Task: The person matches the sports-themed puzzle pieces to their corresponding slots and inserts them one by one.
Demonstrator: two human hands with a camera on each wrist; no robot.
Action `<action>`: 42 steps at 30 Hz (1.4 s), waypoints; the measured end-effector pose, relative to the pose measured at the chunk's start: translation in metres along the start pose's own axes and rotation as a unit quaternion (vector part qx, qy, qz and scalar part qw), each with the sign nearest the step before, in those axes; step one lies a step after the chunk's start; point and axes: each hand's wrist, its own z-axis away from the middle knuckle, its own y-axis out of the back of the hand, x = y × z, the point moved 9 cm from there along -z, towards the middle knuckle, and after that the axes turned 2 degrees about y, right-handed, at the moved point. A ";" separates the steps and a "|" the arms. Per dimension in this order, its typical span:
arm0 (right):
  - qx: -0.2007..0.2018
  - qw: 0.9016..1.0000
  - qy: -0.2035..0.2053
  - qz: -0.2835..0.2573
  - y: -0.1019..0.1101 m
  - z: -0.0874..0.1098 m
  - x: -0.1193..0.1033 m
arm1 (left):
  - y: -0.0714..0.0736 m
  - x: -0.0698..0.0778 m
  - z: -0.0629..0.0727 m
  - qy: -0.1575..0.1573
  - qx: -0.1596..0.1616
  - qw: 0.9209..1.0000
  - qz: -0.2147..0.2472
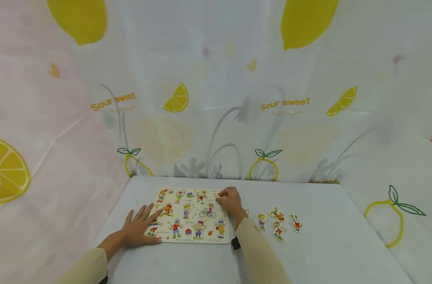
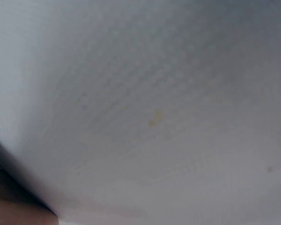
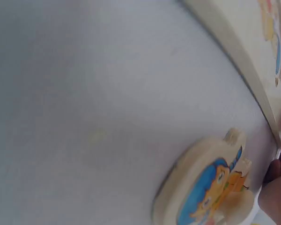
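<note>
A wooden peg puzzle board with printed sports figures lies flat on the white table. My left hand rests on its left edge, fingers spread; only a sliver of that hand enters the left wrist view. At the board's upper right corner, my right hand pinches a small puzzle piece, mostly covered by the fingers. In the right wrist view, a few fingers show at the right border. Below the board's edge there lies a loose knobbed piece with a blue-capped figure.
Right of the board lie several loose figure pieces, among them a blue-capped one, a sideways one, a lower one and a far right one. Another is partly behind my right wrist. A lemon-print curtain surrounds the table.
</note>
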 end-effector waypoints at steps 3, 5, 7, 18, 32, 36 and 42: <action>-0.012 0.999 0.011 0.049 0.002 -0.002 -0.010 | 0.003 -0.001 -0.002 -0.007 0.016 1.000 0.003; -0.028 0.995 0.017 0.094 0.004 -0.003 -0.015 | 0.002 -0.002 -0.003 -0.012 0.022 1.000 0.004; -0.044 0.990 0.027 0.132 0.010 -0.003 -0.019 | 0.000 -0.003 -0.004 -0.016 0.027 0.999 0.008; -0.060 0.961 0.106 0.247 0.080 0.001 -0.006 | -0.003 -0.006 0.003 -0.002 0.025 1.000 -0.003; -0.044 0.943 0.135 0.302 0.125 0.010 0.029 | -0.006 -0.004 0.000 0.008 0.003 1.000 0.002; -0.039 0.943 0.143 0.299 0.132 0.015 0.023 | -0.001 0.000 0.001 0.002 0.011 1.000 0.004; -0.063 0.939 0.140 0.307 0.132 0.022 0.028 | 0.002 0.004 0.003 -0.006 0.012 1.000 0.008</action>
